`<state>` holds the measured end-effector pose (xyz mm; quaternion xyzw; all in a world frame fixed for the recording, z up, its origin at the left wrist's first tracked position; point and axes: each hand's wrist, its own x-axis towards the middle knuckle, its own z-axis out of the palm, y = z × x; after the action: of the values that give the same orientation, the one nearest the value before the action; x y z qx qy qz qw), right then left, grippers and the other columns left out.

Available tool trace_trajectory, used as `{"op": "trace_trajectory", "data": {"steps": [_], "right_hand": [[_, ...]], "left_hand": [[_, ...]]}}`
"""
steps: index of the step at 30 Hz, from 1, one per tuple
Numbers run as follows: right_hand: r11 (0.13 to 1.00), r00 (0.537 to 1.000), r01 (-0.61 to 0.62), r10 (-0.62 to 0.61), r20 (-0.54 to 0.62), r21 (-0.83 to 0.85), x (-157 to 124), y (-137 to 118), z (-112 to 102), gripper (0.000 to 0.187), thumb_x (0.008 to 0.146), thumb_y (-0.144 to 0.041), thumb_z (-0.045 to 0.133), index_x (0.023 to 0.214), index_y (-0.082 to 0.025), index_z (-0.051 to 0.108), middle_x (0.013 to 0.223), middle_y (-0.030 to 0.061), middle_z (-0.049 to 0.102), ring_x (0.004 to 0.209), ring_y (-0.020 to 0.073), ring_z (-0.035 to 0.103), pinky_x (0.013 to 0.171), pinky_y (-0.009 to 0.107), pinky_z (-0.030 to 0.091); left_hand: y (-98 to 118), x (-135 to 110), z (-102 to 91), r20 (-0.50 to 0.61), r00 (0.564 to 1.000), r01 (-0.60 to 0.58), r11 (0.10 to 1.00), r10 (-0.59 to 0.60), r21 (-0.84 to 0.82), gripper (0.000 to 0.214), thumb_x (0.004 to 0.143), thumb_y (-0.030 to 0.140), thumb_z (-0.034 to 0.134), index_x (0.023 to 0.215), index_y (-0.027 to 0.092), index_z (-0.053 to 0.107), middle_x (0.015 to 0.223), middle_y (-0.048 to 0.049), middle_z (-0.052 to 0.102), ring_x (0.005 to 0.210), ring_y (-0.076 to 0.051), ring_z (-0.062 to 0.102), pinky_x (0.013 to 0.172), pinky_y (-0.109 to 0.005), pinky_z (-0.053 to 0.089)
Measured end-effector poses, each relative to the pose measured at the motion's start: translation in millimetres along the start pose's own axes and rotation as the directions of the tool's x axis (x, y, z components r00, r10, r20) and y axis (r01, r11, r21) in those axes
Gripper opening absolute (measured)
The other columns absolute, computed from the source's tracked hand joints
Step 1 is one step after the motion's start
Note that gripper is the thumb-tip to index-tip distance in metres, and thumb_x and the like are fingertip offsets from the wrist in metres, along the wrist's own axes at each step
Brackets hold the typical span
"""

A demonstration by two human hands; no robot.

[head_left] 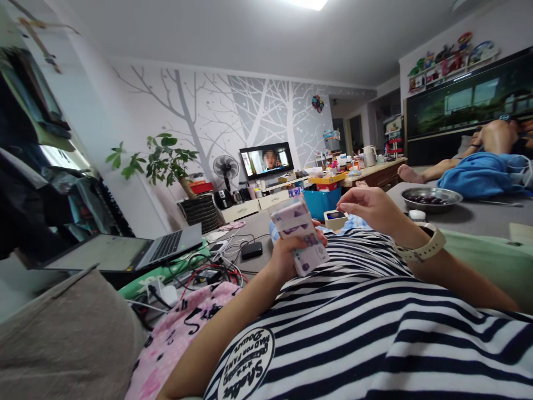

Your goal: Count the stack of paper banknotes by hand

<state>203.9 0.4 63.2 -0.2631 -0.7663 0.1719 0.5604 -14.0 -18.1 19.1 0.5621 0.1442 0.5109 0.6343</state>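
Observation:
A bundle of purple banknotes [308, 258], with a pale band around it and a "5" in its corners, is held upright in front of my striped shirt. My left hand [286, 256] grips it, thumb across the front and fingertips showing at its right edge. To the right of the bundle and apart from it, my right hand [368, 206] hangs in the air. Its thumb and forefinger come together in a pinch; anything between them is too small to make out. Past that hand's fingertips is a small pale box [335, 221] with a dark opening.
On my left are an open laptop [166, 244], tangled cables, a black adapter [252, 250] and a pink cloth [183, 328]. A metal bowl of dark fruit [432, 198] sits at right, near another person's bare legs [437, 168] and a blue cloth [478, 173].

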Motion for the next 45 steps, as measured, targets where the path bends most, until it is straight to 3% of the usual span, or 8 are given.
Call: {"op": "trace_trajectory", "data": {"steps": [4,10,13,17,22,31,37,45], "right_hand": [[1.000,0.999,0.020,-0.020,-0.027,-0.018,0,-4,1,0.023,0.080,-0.038,0.065,0.081,-0.016,0.070,0.074,0.0037,0.068,0.068,0.0156,0.059,0.063,0.030,0.048],[0.983,0.984,0.118,-0.135,-0.119,-0.142,-9,-6,1,0.022,0.083,-0.036,0.062,0.091,-0.018,0.069,0.085,0.0053,0.070,0.077,0.0188,0.064,0.071,0.034,0.052],[0.894,0.923,0.327,-0.372,-0.100,-0.308,-23,-16,7,0.030,0.084,-0.027,0.061,0.113,-0.022,0.063,0.107,0.0075,0.068,0.096,0.0227,0.063,0.085,0.039,0.051],[0.622,0.757,0.640,-0.612,0.230,-0.451,-34,-24,23,0.041,0.084,-0.014,0.055,0.124,-0.027,0.057,0.125,0.0066,0.061,0.121,0.0243,0.051,0.101,0.045,0.041],[0.476,0.707,0.705,-0.536,0.462,-0.526,-32,-7,42,0.029,0.084,-0.019,0.055,0.112,-0.018,0.062,0.111,0.0110,0.066,0.107,0.0259,0.056,0.099,0.049,0.036],[0.385,0.760,0.623,-0.503,0.412,-0.681,-33,3,51,0.028,0.097,-0.013,0.037,0.095,-0.014,0.065,0.093,0.0104,0.068,0.089,0.0205,0.059,0.085,0.037,0.041],[0.442,0.759,0.633,-0.516,0.397,-0.636,-33,7,53,0.030,0.096,-0.014,0.037,0.085,-0.016,0.065,0.080,0.0084,0.066,0.079,0.0194,0.059,0.078,0.035,0.043],[0.712,0.914,0.379,-0.387,0.120,-0.591,-27,14,37,0.024,0.093,-0.017,0.044,0.098,-0.017,0.067,0.097,0.0094,0.071,0.090,0.0222,0.063,0.080,0.035,0.043]], "left_hand": [[-13,1,-4.2,0.072,0.955,0.284,0.958,-0.286,0.035,0.043,0.050,0.012,0.057,0.091,0.008,0.070,0.076,-0.0095,0.069,0.072,-0.021,0.064,0.076,-0.036,0.047],[13,1,-2.1,0.048,0.999,0.002,0.945,-0.019,0.326,0.039,0.055,0.015,0.056,0.091,0.014,0.071,0.078,-0.0075,0.069,0.078,-0.024,0.062,0.080,-0.038,0.046],[34,-6,3.6,0.103,0.981,-0.174,0.529,0.161,0.830,0.032,0.066,0.013,0.056,0.093,0.021,0.072,0.095,-0.0078,0.070,0.092,-0.026,0.060,0.093,-0.040,0.040],[36,-10,4.9,0.028,0.972,-0.048,0.082,0.234,0.995,0.023,0.072,0.016,0.057,0.089,0.024,0.070,0.089,-0.0097,0.068,0.089,-0.030,0.060,0.095,-0.044,0.037],[13,-2,1.0,-0.075,0.959,0.043,0.122,0.273,0.992,0.004,0.074,0.020,0.058,0.074,0.021,0.062,0.075,-0.0096,0.060,0.092,-0.034,0.059,0.100,-0.051,0.030],[4,2,11.6,-0.107,0.964,0.060,0.190,0.245,0.980,0.009,0.076,0.022,0.057,0.084,0.022,0.060,0.077,-0.0096,0.059,0.097,-0.036,0.058,0.103,-0.051,0.026],[10,-2,15.8,-0.176,0.963,0.080,0.408,0.204,0.910,0.042,0.064,0.016,0.068,0.105,0.024,0.066,0.071,-0.0063,0.060,0.103,-0.041,0.057,0.107,-0.055,0.018],[45,-18,35.3,0.062,0.931,-0.170,0.274,0.361,0.946,0.063,0.060,0.031,0.080,0.121,0.027,0.061,0.130,-0.0102,0.057,0.125,-0.037,0.043,0.112,-0.050,0.018]]}}
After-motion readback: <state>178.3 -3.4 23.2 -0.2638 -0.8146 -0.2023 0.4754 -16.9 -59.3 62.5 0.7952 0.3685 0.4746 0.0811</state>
